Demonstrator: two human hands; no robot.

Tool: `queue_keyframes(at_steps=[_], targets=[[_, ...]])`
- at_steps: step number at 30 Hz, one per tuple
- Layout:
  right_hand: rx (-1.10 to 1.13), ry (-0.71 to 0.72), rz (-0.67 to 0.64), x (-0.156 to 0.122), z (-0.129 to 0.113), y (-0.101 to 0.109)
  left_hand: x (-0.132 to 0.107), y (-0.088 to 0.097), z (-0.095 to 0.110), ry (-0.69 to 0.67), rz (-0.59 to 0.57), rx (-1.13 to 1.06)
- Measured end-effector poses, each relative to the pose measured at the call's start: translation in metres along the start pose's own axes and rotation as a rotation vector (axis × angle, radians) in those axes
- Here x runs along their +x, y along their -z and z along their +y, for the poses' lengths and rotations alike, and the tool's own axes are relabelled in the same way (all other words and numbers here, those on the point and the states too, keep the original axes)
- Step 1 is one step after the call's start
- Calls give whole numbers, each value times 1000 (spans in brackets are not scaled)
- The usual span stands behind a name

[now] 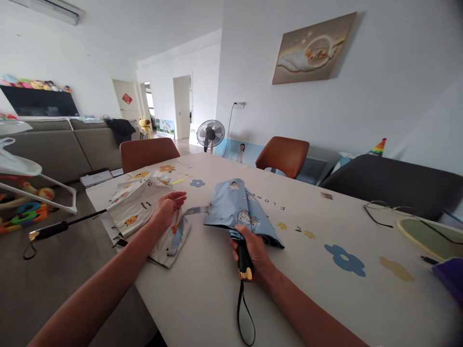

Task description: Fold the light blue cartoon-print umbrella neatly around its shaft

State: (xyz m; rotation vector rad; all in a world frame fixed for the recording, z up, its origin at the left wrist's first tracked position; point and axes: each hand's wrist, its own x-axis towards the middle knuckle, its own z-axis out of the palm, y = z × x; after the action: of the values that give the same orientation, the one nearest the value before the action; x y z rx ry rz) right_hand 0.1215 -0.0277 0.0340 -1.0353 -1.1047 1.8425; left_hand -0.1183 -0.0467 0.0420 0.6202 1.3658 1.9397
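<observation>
My right hand is wrapped round the top of the black handle of a light blue folding umbrella, with its thumb on the gathered cloth. The umbrella's canopy is loosely folded and printed with white cartoon figures. From its left side a grey-blue strap reaches out toward the white umbrella and bends down over it. My left hand hovers by that strap, fingers stretched out and holding nothing I can see. Beneath it lies a loosely folded white umbrella with yellow cartoon prints, its black handle jutting past the table's left edge.
The white table carries flower decals. Eyeglasses, a green oval object and a purple item lie at the right. Brown chairs and a dark chair surround it. A fan stands behind.
</observation>
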Motion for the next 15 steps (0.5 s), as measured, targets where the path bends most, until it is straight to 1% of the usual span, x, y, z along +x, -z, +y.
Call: queue_keyframes(at_steps=[1, 2, 3, 4, 5, 6, 9, 10, 11, 12, 13, 15], targets=[[11, 5, 11, 1, 1, 0, 1, 0, -2, -124, 76, 43], [17, 8, 17, 1, 1, 0, 0, -1, -3, -256, 126, 95], [16, 9, 24, 1, 1, 0, -5, -5, -3, -376, 145, 157], [6, 5, 32, 2, 2, 0, -12, -12, -3, -471, 116, 230], [-8, -4, 43, 2, 2, -1, -22, -21, -2, -533, 48, 306], [-22, -9, 57, 1, 3, -1, -34, -33, -2, -575, -53, 385], [-63, 2, 82, 1, 4, -3, -67, -75, -8, -628, -435, 592], [-76, 11, 87, 0, 5, -4, -74, -89, -12, -652, -547, 667], [-90, 16, 90, -1, 6, -4, -78, -101, -17, -660, -623, 740], [-101, 18, 88, -1, 6, -5, -78, -112, -22, -648, -639, 799], [-110, 21, 81, -2, 6, -5, -75, -120, -26, -627, -621, 843], [-127, 35, 61, -3, 7, -6, -65, -130, -31, -574, -531, 880]])
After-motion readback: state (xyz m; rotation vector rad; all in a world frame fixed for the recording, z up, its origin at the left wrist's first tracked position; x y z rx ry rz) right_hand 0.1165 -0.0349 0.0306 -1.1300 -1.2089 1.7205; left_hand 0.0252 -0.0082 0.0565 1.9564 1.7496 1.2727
